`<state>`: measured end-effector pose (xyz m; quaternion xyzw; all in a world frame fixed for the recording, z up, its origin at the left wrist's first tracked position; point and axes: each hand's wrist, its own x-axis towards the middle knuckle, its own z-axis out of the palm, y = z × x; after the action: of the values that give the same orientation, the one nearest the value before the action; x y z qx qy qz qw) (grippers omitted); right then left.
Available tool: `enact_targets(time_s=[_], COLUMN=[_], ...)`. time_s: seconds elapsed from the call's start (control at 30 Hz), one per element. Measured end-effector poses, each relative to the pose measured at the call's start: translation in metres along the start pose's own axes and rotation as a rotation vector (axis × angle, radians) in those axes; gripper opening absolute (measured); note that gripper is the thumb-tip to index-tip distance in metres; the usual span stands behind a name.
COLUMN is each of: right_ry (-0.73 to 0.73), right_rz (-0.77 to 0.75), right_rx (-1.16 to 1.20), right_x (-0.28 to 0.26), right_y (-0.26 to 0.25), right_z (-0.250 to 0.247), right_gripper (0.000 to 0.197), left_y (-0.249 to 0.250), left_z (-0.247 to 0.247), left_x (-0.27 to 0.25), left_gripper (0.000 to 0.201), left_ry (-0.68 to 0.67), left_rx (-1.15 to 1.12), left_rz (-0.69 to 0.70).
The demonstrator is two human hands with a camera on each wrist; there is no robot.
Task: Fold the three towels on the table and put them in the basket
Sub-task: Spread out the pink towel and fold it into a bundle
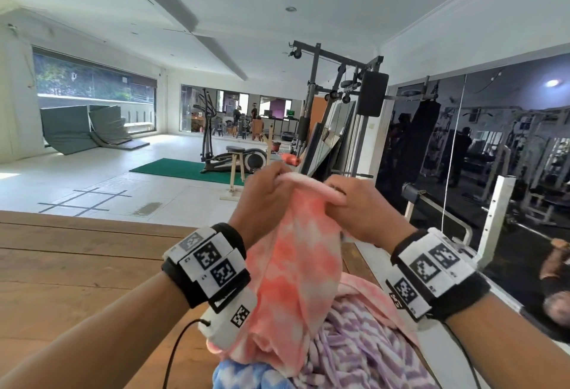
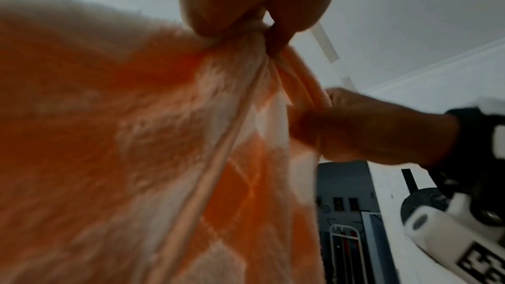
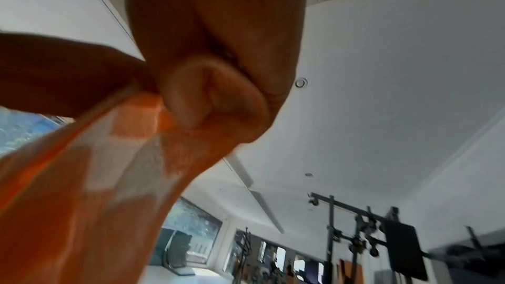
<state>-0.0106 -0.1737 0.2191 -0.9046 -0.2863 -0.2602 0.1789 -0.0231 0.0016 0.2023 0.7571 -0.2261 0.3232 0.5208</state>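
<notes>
Bare counter stretches wide to the left; a mirrored wall crowds the right edge. Both hands, left hand and right hand, pinch the orange towel's top hem with curled fingers, holding it above the counter. It hangs bunched, orange-and-white checked, over the purple towel and blue towel, both cropped. Wrist views are blurred.

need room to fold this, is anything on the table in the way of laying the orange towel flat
Both the left hand and right hand hold the orange towel up. Under it lie the purple towel and blue towel. The bare wooden table to the left looks free. No basket is in view.
</notes>
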Motion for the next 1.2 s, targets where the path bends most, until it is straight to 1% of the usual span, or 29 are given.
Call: enact_targets(time_s=[0.03,0.07,0.1,0.17,0.2,0.23,0.27,0.3,0.33,0.37,0.4,0.43,0.47,0.5,0.53,0.6,0.63,0.7,0.73,0.77,0.8,0.87,0.93,1.03,1.07,1.13,1.17,1.2], right_ry=[-0.016,-0.009,0.023,0.137,0.183,0.209,0.23,0.251,0.253,0.236,0.221,0.196,0.176,0.157,0.113,-0.032,-0.126,-0.322,-0.375,-0.378,-0.332,-0.155,-0.043,0.001,-0.014,-0.064,-0.084,-0.102], right_rz=[0.043,0.093,0.154,0.256,0.302,0.318,0.287,0.201,0.091,-0.008,-0.084,-0.128,-0.115,-0.063,-0.002,0.104,0.133,0.143,0.15,0.178,0.215,0.244,0.19,0.035,0.002,-0.029,-0.043,-0.058], right_rx=[-0.051,-0.05,0.036,0.404,0.596,0.713,0.727,0.644,0.528,0.402,0.304,0.269,0.31,0.383,0.46,0.595,0.621,0.64,0.65,0.665,0.678,0.621,0.54,0.405,0.359,0.313,0.309,0.309], right_x=[-0.002,-0.005,-0.007,-0.006,-0.003,0.0,0.004,0.01,0.014,0.017,0.02,0.024,0.026,0.027,0.025,0.016,0.009,-0.004,-0.009,-0.012,-0.013,-0.007,0.002,0.02,0.025,0.032,0.034,0.035], right_y=[0.008,0.017,0.023,0.023,0.018,0.01,0.003,-0.003,-0.011,-0.017,-0.02,-0.02,-0.022,-0.023,-0.026,-0.024,-0.022,-0.013,-0.006,0.0,0.004,0.011,0.009,-0.009,-0.016,-0.029,-0.036,-0.043], right_z=[0.005,0.009,0.011,0.011,0.009,0.005,0.003,0.002,0.001,0.002,0.005,0.01,0.013,0.015,0.017,0.028,0.034,0.053,0.063,0.07,0.072,0.067,0.054,0.034,0.031,0.029,0.031,0.033], right_gripper=[0.005,0.007,0.008,0.008,0.012,0.016,0.02,0.021,0.019,0.016,0.018,0.021,0.018,0.012,0.013,0.023,0.026,0.03,0.034,0.038,0.041,0.047,0.044,0.035,0.035,0.036,0.036,0.036], left_y=[-0.001,-0.001,-0.002,-0.011,-0.013,-0.016,-0.016,-0.014,-0.01,-0.005,-0.002,0.002,0.005,0.008,0.005,-0.001,-0.005,-0.009,-0.013,-0.016,-0.022,-0.031,-0.039,-0.041,-0.044,-0.045,-0.044,-0.042], left_z=[-0.005,-0.011,-0.015,-0.021,-0.023,-0.025,-0.026,-0.027,-0.027,-0.025,-0.023,-0.02,-0.018,-0.019,-0.022,-0.032,-0.036,-0.045,-0.05,-0.056,-0.062,-0.073,-0.078,-0.08,-0.081,-0.085,-0.087,-0.088], left_x=[0.001,0.002,0.003,0.006,0.007,0.007,0.007,0.005,0.002,-0.002,-0.005,-0.007,-0.009,-0.008,-0.007,-0.005,-0.003,-0.002,-0.002,-0.002,-0.002,-0.006,-0.01,-0.014,-0.014,-0.012,-0.01,-0.01], left_gripper=[0.021,0.022,0.021,0.022,0.023,0.022,0.016,0.007,0.018,0.034,0.042,0.039,0.026,0.012,0.011,0.014,0.013,0.011,0.009,0.012,0.02,0.032,0.036,0.02,0.022,0.032,0.044,0.05], left_ry=[0.059,0.103,0.132,0.166,0.168,0.165,0.136,0.07,-0.013,-0.104,-0.167,-0.175,-0.132,-0.068,0.001,0.069,0.092,0.141,0.164,0.177,0.17,0.1,0.067,-0.004,-0.057,-0.244,-0.376,-0.512], left_rx=[-0.036,-0.065,-0.061,-0.008,0.033,0.065,0.054,0.008,-0.027,-0.027,0.014,0.066,0.107,0.113,0.088,0.036,0.007,-0.067,-0.104,-0.107,-0.059,0.064,0.063,-0.16,-0.15,-0.02,0.048,0.1], left_rz=[-0.005,-0.014,-0.024,-0.069,-0.096,-0.114,-0.117,-0.1,-0.076,-0.039,0.006,0.065,0.116,0.14,0.129,0.057,0.012,-0.075,-0.113,-0.126,-0.128,-0.16,-0.256,-0.419,-0.441,-0.442,-0.429,-0.4])
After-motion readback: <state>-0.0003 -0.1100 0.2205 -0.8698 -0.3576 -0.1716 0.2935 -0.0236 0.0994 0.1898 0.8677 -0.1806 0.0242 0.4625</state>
